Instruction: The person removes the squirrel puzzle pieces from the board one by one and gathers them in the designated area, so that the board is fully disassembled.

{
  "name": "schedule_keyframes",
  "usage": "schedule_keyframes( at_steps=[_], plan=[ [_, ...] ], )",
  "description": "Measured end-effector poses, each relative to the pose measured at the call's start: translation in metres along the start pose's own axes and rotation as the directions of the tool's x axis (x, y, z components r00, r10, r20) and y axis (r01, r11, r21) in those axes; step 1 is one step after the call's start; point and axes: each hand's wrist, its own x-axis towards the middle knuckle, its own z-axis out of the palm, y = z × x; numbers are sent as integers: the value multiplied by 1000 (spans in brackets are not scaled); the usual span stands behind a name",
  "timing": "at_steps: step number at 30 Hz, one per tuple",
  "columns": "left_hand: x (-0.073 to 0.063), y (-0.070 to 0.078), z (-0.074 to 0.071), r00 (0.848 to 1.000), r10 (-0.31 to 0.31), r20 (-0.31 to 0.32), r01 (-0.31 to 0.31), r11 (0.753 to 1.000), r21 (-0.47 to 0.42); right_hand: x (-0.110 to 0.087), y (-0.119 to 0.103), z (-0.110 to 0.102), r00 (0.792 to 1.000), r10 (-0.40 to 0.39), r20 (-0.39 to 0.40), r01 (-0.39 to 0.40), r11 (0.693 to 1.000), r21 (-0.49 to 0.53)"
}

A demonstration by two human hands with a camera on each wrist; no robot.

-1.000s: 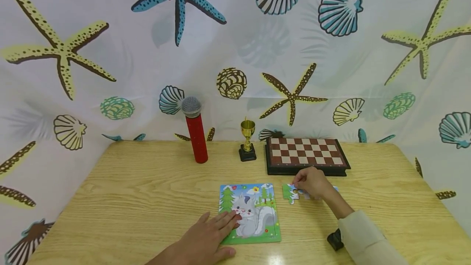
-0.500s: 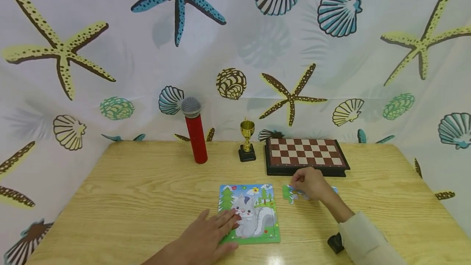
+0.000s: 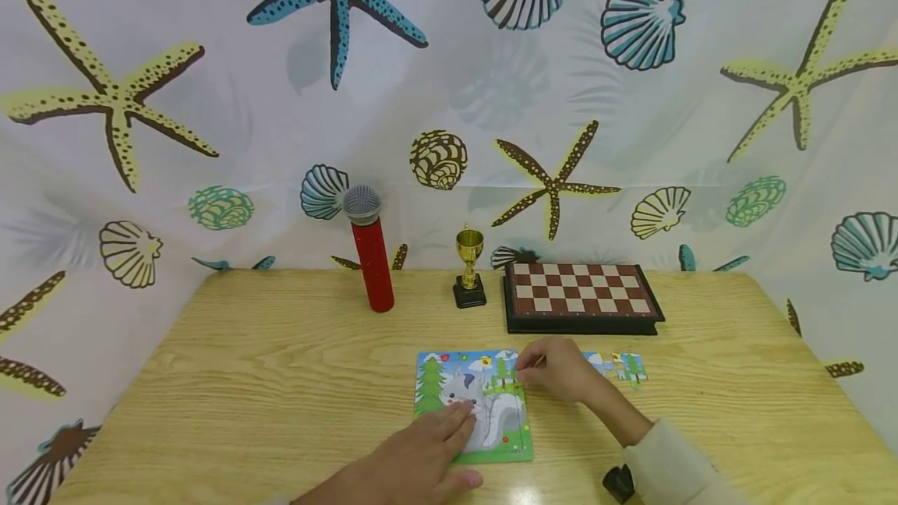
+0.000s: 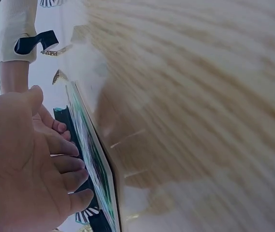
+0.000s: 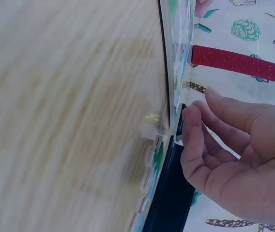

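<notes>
A square squirrel jigsaw puzzle (image 3: 505, 411) lies on the table. My left hand (image 3: 428, 446) rests on its lower left part with outstretched fingers, and the left wrist view shows those fingers (image 4: 62, 164) loosely bent. My right hand (image 3: 557, 369) is at the puzzle's upper right edge, fingers and thumb loosely curved. In the right wrist view this hand (image 5: 253, 150) shows nothing between thumb and fingers. A row of puzzle pieces (image 3: 617, 366) lies right of the puzzle, its left end hidden behind the right hand; the row's edge (image 5: 154, 169) shows in the right wrist view.
Behind the pieces lies a folded chessboard box (image 3: 582, 298). A small gold trophy (image 3: 469, 267) and a red microphone (image 3: 372, 256) stand at the back of the wooden table (image 3: 281, 365). A patterned cloth (image 3: 449, 100) hangs behind.
My right hand has moved left from the row of pieces to the puzzle's right edge. The row's right end has come into sight. My left hand has slid slightly right over the puzzle.
</notes>
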Motion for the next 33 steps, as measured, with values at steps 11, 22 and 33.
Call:
schedule_keyframes(
  at_steps=[11,22,33],
  plan=[
    [12,9,3,1000,24,-1,-24,997,68,4,-5,18,998,54,19,-54,999,-8],
    [13,13,5,1000,11,-19,-9,994,105,2,-9,20,999,49,18,-48,998,-50],
    [15,11,4,1000,4,-11,-3,992,130,4,-8,19,998,54,42,-53,999,-11]
  ],
)
